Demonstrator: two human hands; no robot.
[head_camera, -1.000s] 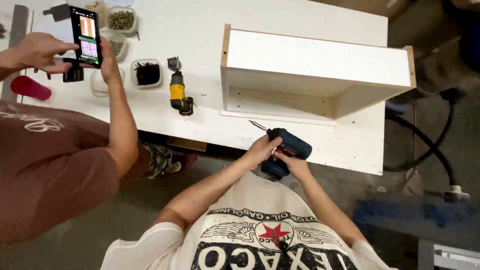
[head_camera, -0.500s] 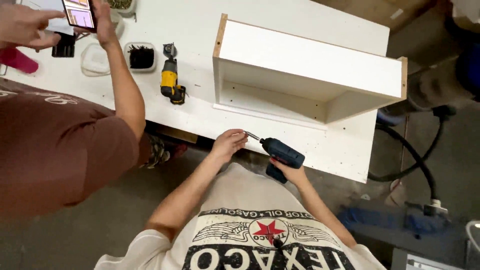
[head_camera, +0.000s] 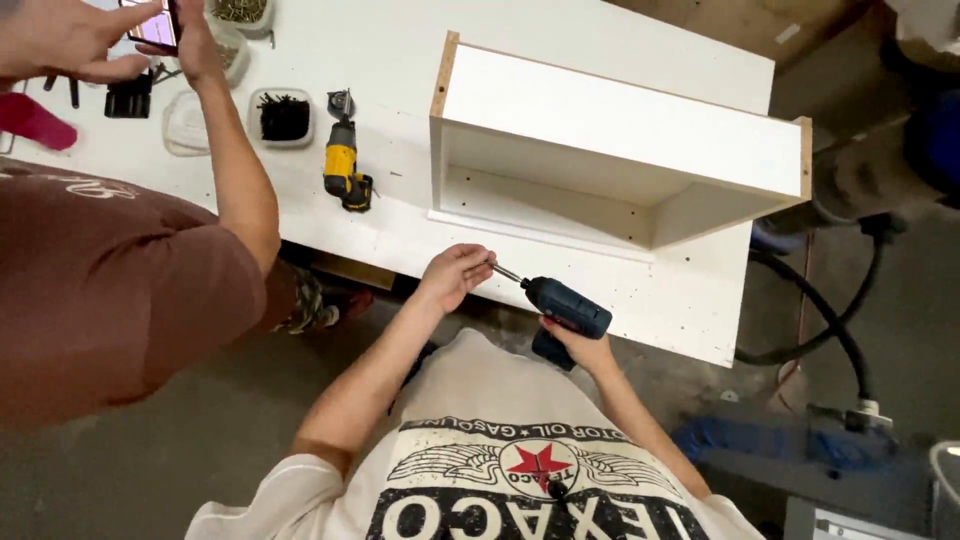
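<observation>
- My right hand (head_camera: 585, 348) grips the blue drill (head_camera: 565, 308).
- My left hand (head_camera: 455, 275) pinches the drill's bit (head_camera: 507, 273).
- The white box (head_camera: 610, 150) lies just past both hands.

On my table (head_camera: 640, 300): cabinet (head_camera: 620, 130) at centre-right; second drill (head_camera: 345, 170) left of it; screw tub (head_camera: 284, 117) further left. My drill (head_camera: 565, 310) before the cabinet, between left hand (head_camera: 455, 275) and right hand (head_camera: 585, 350). Co-worker's phone (head_camera: 155, 22) far left.
</observation>
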